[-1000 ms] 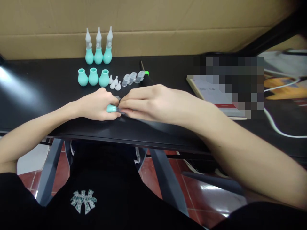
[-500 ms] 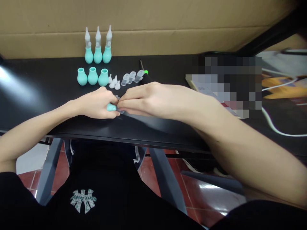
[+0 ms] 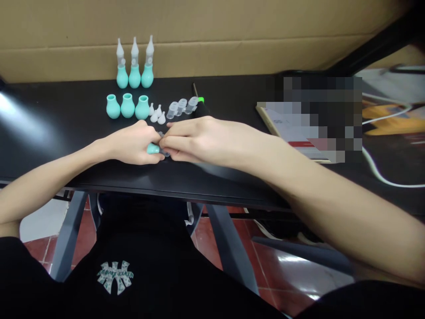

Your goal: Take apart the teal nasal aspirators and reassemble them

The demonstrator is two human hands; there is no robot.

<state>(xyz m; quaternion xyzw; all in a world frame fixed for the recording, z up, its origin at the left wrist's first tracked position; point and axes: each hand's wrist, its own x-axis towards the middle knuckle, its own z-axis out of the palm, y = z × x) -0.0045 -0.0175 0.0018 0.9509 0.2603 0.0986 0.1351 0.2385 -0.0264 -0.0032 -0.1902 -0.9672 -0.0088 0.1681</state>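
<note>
My left hand is wrapped round a turquoise squeeze bulb, lying sideways with its neck to the right. My right hand meets it there, its fingers closed on a clear plastic tube at the bulb's mouth. Fingers hide most of the tube, so how deep it sits in the bulb cannot be seen. Just beyond my hands stand several loose parts: turquoise open-necked bulbs, small white tips and clear tube pieces.
Three assembled nasal aspirators stand at the back against a cardboard wall. Behind my right hand lies a dark tool with a metal shaft and green ring. A book or box, partly blurred out, and a white cable are at the right.
My right hand has shifted slightly left and its fingers have changed position around the clear tube. My left hand keeps the bulb in nearly the same place.
</note>
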